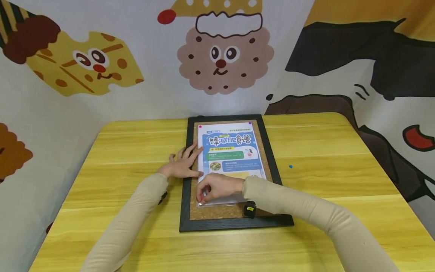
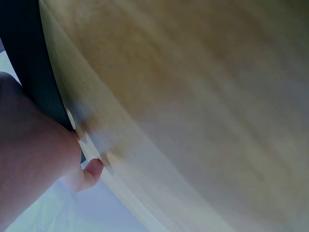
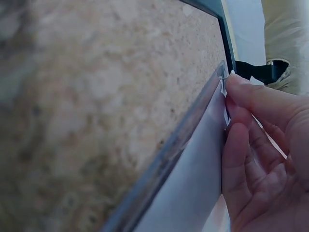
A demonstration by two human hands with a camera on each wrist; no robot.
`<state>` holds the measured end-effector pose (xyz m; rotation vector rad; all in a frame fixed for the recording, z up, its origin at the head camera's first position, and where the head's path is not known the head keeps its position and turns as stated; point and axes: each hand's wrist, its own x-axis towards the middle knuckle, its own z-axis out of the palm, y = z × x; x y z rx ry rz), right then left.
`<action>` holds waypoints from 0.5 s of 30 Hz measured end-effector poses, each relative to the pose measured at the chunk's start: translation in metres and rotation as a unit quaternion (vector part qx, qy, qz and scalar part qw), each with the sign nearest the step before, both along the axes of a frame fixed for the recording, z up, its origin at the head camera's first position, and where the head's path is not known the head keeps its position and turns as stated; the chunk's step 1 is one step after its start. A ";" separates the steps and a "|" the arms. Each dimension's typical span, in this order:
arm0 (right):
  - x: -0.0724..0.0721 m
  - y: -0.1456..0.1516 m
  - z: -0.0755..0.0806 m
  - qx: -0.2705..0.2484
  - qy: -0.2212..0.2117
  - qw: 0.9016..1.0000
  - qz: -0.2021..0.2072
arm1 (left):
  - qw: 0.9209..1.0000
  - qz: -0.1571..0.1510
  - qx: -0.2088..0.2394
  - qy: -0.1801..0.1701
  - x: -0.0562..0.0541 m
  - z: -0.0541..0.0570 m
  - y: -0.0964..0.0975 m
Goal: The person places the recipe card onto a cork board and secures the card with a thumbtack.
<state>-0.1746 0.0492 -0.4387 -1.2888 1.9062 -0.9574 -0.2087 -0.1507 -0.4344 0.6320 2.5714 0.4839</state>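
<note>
A printed sheet point(image 1: 234, 151) in a clear plastic sleeve point(image 3: 193, 121) lies on a black-framed corkboard point(image 1: 217, 214). My right hand point(image 1: 219, 187) is at the sheet's lower left corner, pinching a small white thumbtack point(image 3: 232, 72) between thumb and fingertips. The tack's thin point shows at the sleeve's corner in the right wrist view. With fingers spread, my left hand point(image 1: 181, 164) rests across the board's left frame and the sheet's left edge. A pink thumbtack point(image 1: 200, 126) sits at the sheet's top left corner, a purple thumbtack point(image 1: 249, 122) at its top right.
To the right of the board, a small blue thumbtack point(image 1: 290, 166) lies on the yellow wood-grain table point(image 1: 326, 151). Behind the table hangs a cloth point(image 1: 156, 102) printed with cartoon food. My right forearm point(image 1: 295, 202) crosses the board's lower right part.
</note>
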 end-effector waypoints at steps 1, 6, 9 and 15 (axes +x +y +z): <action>0.000 0.000 0.000 -0.001 0.001 1.000 0.000 | 1.000 0.000 0.001 -0.002 0.000 0.000 0.000; 0.003 -0.001 0.002 -0.007 0.003 1.000 -0.006 | 1.000 0.001 0.009 -0.007 0.000 -0.001 -0.001; 0.004 -0.002 0.004 -0.003 0.010 1.000 -0.010 | 1.000 0.000 0.004 -0.007 -0.001 -0.001 -0.001; 0.005 -0.003 0.005 0.009 0.031 0.999 -0.012 | 1.000 -0.002 0.005 -0.004 0.000 0.000 0.000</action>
